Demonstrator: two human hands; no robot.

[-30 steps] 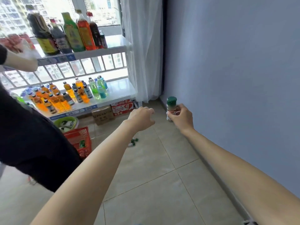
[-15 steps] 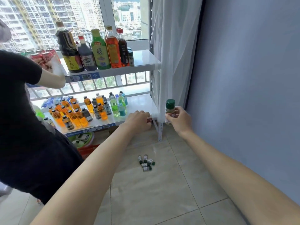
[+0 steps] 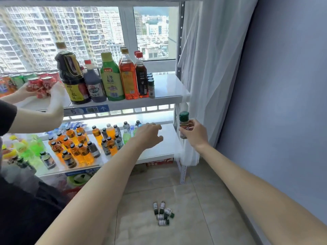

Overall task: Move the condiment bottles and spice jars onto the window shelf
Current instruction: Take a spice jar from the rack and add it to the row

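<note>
My right hand point(image 3: 195, 134) grips a green-capped spice jar point(image 3: 183, 123) upright, just right of the shelf's corner post and below the upper window shelf point(image 3: 166, 93). My left hand point(image 3: 148, 134) hovers with loosely curled fingers over the lower shelf point(image 3: 159, 147), holding nothing. On the upper shelf stand several condiment bottles point(image 3: 110, 78) and, beside them, a row of small spice jars point(image 3: 151, 88). Several more green-capped spice jars point(image 3: 162, 213) lie in a heap on the floor tiles.
Another person in a black top point(image 3: 21, 209) stands at the left, holding red soda cans point(image 3: 41, 84) at the upper shelf. Many small drink bottles point(image 3: 79, 147) fill the lower shelf's left part. A white curtain point(image 3: 208, 68) hangs to the right, against a blue wall point(image 3: 283, 103).
The view has risen and closed in on the shelf. My right hand has carried the spice jar up toward the shelf's right end, and my left hand has spread slightly above the lower shelf.
</note>
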